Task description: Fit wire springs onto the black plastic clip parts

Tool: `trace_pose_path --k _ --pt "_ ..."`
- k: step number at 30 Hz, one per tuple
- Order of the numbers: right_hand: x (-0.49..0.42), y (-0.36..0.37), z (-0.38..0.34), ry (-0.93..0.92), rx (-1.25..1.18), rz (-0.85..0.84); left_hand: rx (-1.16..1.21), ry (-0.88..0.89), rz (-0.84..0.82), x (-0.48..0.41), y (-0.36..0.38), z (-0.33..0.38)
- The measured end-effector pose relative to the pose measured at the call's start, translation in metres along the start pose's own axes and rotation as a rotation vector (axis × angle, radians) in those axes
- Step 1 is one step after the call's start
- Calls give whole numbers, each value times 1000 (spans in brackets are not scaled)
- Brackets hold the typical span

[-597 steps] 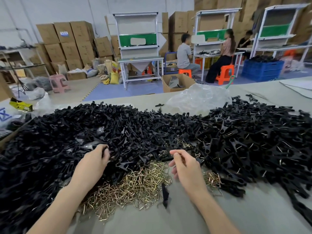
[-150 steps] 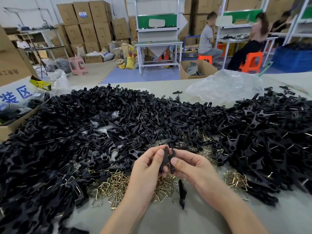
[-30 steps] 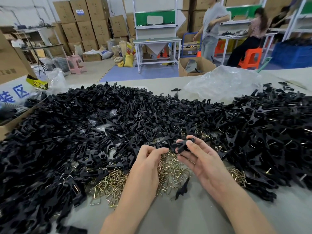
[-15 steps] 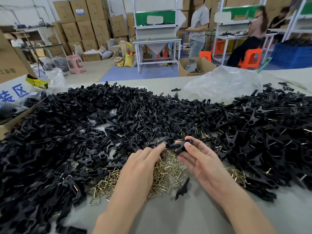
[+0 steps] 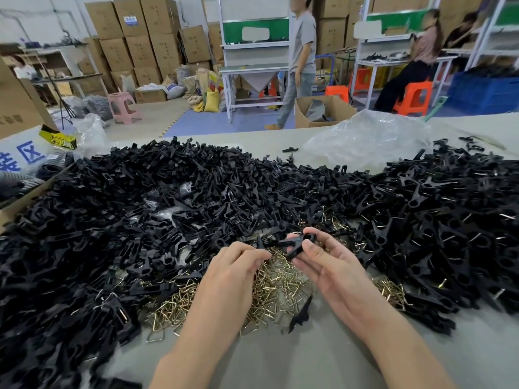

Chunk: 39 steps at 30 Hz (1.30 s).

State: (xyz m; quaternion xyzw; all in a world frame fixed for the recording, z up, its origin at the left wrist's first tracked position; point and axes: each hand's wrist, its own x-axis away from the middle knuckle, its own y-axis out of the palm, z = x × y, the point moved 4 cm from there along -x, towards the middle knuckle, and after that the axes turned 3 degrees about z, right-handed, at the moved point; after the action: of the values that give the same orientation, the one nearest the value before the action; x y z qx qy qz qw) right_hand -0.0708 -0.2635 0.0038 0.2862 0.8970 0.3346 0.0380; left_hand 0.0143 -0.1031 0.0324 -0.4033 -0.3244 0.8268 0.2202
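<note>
- Head view, the only one on offer: the right hand (image 5: 328, 265) has a black clip part (image 5: 295, 244) pinched between thumb and fingers; it is lifted just clear of the heap, one end turned toward the other hand, likely so the spring seat faces the incoming wire.
- The left hand (image 5: 233, 269) is palm down with its fingers curled, tips dipped into the wire springs (image 5: 280, 287); whether one is already pinched cannot be told, since the fingertips cover the spot.
- Those springs lie in a brass-coloured tangle on the table (image 5: 309, 360), between the two forearms; that is the shortest reach for either hand.
- Bare black parts (image 5: 126, 220) are banked up to the left; the right-hand heap (image 5: 449, 220) glints with wire, so it reads as finished clips; supply one side, output the other.
- One loose black piece (image 5: 300, 314) lies at the near edge of the springs, close to the right wrist.
- The step looks like fetching a spring for the held part; the tangle may lift several at once, so a single one wants teasing free.
</note>
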Motion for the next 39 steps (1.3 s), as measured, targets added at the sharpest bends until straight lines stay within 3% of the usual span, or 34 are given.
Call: trace_pose_path --k 3,6,9,12,29,35,39 --pt "0 0 0 2 -15 0 168 -165 76 -2 -5 1" --pt "0 0 0 -12 -32 7 537 -406 157 -2 -5 -4" --pt "0 2 1 -12 -32 -21 840 -597 70 0 7 -4" --pt "1 3 2 -8 -24 -51 962 -690 15 2 17 -3" --pt "1 6 4 -78 151 -166 1236 -823 36 4 29 4" --pt "2 5 6 -99 257 -183 1216 -803 67 4 29 5" --pt "5 7 7 -109 304 -202 1327 -776 72 1 27 9"
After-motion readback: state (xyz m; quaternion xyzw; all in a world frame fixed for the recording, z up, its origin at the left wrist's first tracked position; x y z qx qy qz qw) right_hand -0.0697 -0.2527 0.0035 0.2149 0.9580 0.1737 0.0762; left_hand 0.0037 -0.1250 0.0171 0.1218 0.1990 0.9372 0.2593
